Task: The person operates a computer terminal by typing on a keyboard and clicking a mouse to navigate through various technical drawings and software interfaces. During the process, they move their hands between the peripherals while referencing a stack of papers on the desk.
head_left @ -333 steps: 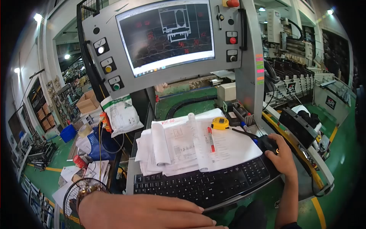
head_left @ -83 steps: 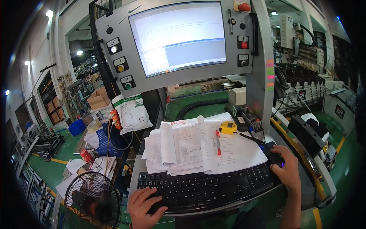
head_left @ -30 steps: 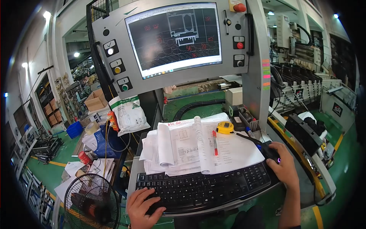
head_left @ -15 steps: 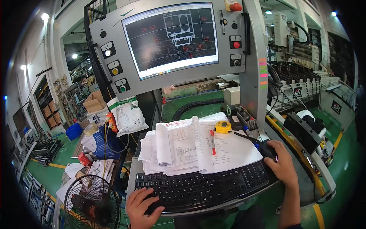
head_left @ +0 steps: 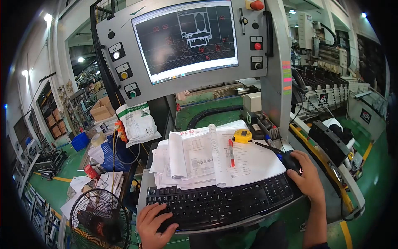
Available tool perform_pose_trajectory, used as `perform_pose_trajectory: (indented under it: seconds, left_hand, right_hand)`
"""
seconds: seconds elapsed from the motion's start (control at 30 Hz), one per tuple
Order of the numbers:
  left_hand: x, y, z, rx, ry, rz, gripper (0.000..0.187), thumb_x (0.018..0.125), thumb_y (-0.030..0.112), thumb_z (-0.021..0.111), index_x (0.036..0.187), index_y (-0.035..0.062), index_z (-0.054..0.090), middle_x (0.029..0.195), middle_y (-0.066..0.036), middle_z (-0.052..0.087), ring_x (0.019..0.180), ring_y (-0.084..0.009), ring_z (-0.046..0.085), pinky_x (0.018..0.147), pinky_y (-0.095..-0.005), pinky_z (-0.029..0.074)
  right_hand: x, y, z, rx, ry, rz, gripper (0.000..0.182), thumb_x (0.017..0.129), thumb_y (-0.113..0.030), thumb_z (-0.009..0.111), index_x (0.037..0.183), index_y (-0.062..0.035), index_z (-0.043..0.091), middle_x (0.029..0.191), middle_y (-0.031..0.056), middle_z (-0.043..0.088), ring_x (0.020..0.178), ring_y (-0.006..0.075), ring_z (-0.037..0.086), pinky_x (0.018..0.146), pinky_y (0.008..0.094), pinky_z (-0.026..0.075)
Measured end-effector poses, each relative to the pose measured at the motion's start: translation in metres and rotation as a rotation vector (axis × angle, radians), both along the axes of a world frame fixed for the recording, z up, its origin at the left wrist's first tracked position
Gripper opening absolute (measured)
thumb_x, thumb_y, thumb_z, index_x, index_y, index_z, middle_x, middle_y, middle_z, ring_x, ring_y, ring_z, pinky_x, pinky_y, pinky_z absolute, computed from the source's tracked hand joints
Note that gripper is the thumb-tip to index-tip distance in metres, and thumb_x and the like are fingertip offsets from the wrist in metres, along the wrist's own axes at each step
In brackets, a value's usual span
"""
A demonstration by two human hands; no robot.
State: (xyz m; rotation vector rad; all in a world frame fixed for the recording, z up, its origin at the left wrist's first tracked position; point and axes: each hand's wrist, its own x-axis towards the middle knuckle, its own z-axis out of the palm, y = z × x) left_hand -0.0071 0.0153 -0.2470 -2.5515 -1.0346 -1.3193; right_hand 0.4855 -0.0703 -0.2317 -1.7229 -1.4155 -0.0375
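My left hand [head_left: 156, 226] lies with its fingers spread over the left end of a black keyboard [head_left: 224, 204]. My right hand [head_left: 307, 177] is curled over a black computer mouse [head_left: 292, 162] to the right of the keyboard. Stacked papers [head_left: 195, 159] with drawings and print overlap the keyboard's back edge, some pages rolled back. On the sheets lie a red-and-white marker [head_left: 231, 153] and a yellow tape measure [head_left: 242, 135]. Above them, a monitor [head_left: 186, 41] displays a white profile drawing with red numbers on black.
Buttons, including a red emergency stop [head_left: 257, 5], surround the monitor on a grey panel [head_left: 118, 35]. A black fan [head_left: 100, 219] stands at lower left, near a blue basket [head_left: 116, 155] and a white plastic bag [head_left: 138, 123]. Machinery [head_left: 319, 89] with a yellow-edged rail is at right.
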Motion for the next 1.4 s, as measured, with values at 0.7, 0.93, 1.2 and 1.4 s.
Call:
perform_pose_trajectory:
  seconds: [0.7, 0.93, 1.2, 1.4]
  left_hand:
    - [-0.005, 0.007, -0.015, -0.058, -0.027, 0.051, 0.039, 0.074, 0.034, 0.1, 0.102, 0.0094, 0.088, 0.129, -0.011, 0.083, 0.129, -0.0384, 0.073, 0.111, -0.0513, 0.056]
    - [-0.005, 0.007, -0.01, -0.082, -0.002, 0.043, 0.05, 0.077, 0.032, 0.099, 0.117, 0.0067, 0.083, 0.139, -0.015, 0.08, 0.134, -0.0414, 0.071, 0.113, -0.0528, 0.056]
    - [-0.004, 0.007, -0.012, -0.039, -0.015, 0.036, 0.044, 0.076, 0.034, 0.1, 0.109, 0.0096, 0.087, 0.138, -0.012, 0.081, 0.132, -0.0389, 0.071, 0.111, -0.0511, 0.056]
    - [-0.006, 0.005, -0.008, -0.074, 0.029, 0.029, 0.03, 0.079, 0.029, 0.096, 0.103, 0.0123, 0.09, 0.138, -0.011, 0.081, 0.138, -0.0387, 0.067, 0.116, -0.0554, 0.051]
  right_hand:
    - [0.0, -0.002, -0.001, 0.003, 0.045, 0.007, 0.058, 0.092, -0.01, 0.08, 0.146, -0.0008, 0.062, 0.15, 0.0235, 0.067, 0.141, 0.0395, 0.066, 0.122, 0.0447, 0.048]
    - [0.018, 0.008, -0.021, 0.017, 0.05, 0.051, 0.056, 0.095, -0.006, 0.073, 0.149, 0.0031, 0.063, 0.154, 0.0204, 0.066, 0.149, 0.034, 0.061, 0.129, 0.0422, 0.041]
    - [0.015, 0.007, -0.017, -0.012, 0.07, 0.049, 0.055, 0.095, -0.005, 0.071, 0.149, 0.0032, 0.062, 0.156, 0.02, 0.065, 0.15, 0.0328, 0.059, 0.131, 0.0424, 0.039]
    - [0.008, 0.003, -0.011, -0.002, 0.001, 0.038, 0.055, 0.093, -0.005, 0.074, 0.147, 0.0013, 0.063, 0.154, 0.0208, 0.067, 0.148, 0.0351, 0.062, 0.129, 0.0432, 0.042]
